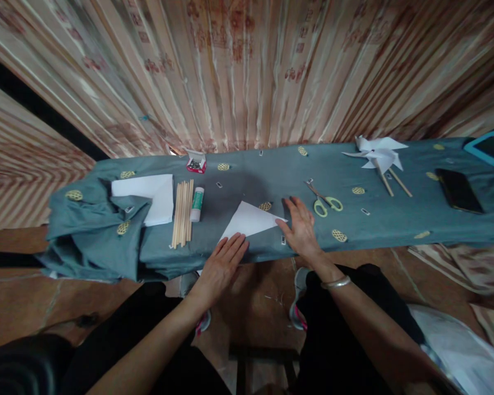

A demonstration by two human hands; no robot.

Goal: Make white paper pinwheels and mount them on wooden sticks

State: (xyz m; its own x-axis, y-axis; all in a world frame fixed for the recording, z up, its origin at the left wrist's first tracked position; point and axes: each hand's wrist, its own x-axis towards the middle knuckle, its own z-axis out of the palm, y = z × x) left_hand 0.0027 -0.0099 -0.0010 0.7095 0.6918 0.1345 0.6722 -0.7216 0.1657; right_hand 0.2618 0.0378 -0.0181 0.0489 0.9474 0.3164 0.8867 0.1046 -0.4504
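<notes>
Left forearm (158,341) nearest | our left hand (223,260) lies flat on paper (249,218), our right hand (302,227) spreads, ungrasping, by its tip | likely folding; next needs even pressure

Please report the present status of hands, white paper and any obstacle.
Left hand laid on white paper. Right hand open, thumb at paper's right tip. No obstacle on paper; scissors near right hand.
</notes>
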